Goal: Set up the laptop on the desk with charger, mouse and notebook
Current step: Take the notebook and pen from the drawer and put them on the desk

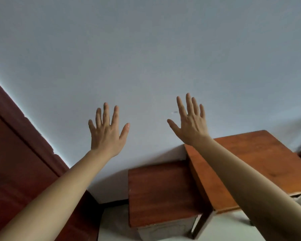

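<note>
Both my arms are stretched out in front of the pale wall. My left hand (107, 131) is raised with its fingers spread and straight, holding nothing. My right hand (190, 120) is raised the same way, fingers spread, holding nothing. Below the right arm stands a bare orange-brown wooden desk (261, 162). No laptop, charger, mouse or notebook is in view.
A lower dark-red wooden stand (162, 192) sits against the desk's left side, by the wall. A dark-red door and frame (16, 153) fill the left edge. Pale floor shows below the furniture. A dark object is cut off at the far right edge.
</note>
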Tool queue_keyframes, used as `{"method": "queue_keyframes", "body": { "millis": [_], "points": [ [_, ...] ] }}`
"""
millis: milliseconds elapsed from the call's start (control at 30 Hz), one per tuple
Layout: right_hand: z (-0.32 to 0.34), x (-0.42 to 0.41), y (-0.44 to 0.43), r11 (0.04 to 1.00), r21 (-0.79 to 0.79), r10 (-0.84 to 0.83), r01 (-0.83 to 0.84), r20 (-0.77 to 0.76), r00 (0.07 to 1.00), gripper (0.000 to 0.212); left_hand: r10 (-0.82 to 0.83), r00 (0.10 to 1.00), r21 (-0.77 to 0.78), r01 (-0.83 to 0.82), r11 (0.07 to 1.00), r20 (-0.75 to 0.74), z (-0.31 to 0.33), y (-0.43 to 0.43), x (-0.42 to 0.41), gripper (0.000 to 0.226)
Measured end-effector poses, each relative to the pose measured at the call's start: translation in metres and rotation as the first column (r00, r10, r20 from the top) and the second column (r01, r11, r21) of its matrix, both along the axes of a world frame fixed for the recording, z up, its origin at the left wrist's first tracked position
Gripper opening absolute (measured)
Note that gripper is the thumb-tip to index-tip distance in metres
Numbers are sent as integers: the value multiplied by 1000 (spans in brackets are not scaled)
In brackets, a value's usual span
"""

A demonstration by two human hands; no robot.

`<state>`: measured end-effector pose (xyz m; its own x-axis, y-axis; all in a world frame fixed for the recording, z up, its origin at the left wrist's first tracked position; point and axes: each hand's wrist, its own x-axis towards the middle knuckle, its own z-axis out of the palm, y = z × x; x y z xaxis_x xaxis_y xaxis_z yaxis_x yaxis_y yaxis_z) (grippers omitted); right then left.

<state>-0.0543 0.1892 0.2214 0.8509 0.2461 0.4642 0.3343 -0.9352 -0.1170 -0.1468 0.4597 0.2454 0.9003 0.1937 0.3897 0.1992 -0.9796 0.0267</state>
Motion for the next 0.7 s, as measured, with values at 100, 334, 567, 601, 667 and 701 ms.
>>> {"method": "queue_keyframes", "body": {
  "millis": [100,334,567,601,667,701],
  "points": [
    [-19,-20,1,997,-31,-69,67,-68,995,88,-63,997,-57,61,996,-43,-23,8,-1,72],
    [-107,-54,-9,998,-38,-53,45,-225,973,87,-82,986,-244,45,969,-142,-130,-3,-21,71],
    [-283,-98,-28,988,125,-33,86,-374,927,88,29,963,-395,-138,908,-269,-312,-35,-60,73],
    [-311,-105,-33,987,126,-45,103,-392,919,89,54,962,-415,-166,895,-268,-337,-39,-66,76],
    [-369,-120,-43,983,130,-65,132,-427,902,93,88,959,-443,-205,873,-270,-388,-48,-78,82],
    [-387,-126,-47,979,137,-76,147,-424,903,95,104,960,-455,-217,864,-259,-405,-52,-82,85]
  ]
}}
